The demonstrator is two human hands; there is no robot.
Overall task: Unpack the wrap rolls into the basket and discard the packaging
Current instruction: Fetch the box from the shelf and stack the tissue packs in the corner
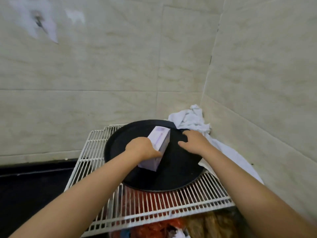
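A long pale purple box [160,140] lies on a round black tray [181,170], pointing away from me. My left hand [142,148] grips the box from its left side, near its middle. My right hand [194,140] hovers over the tray to the right of the box, fingers spread, holding nothing. The tray rests on a white wire rack [171,206]. No basket and no loose roll shows in this view.
A crumpled white cloth [192,120] lies in the tiled wall corner behind the tray and trails down its right side. Under the rack sit red and orange plastic bags [154,227]. A dark counter [34,182] lies to the left.
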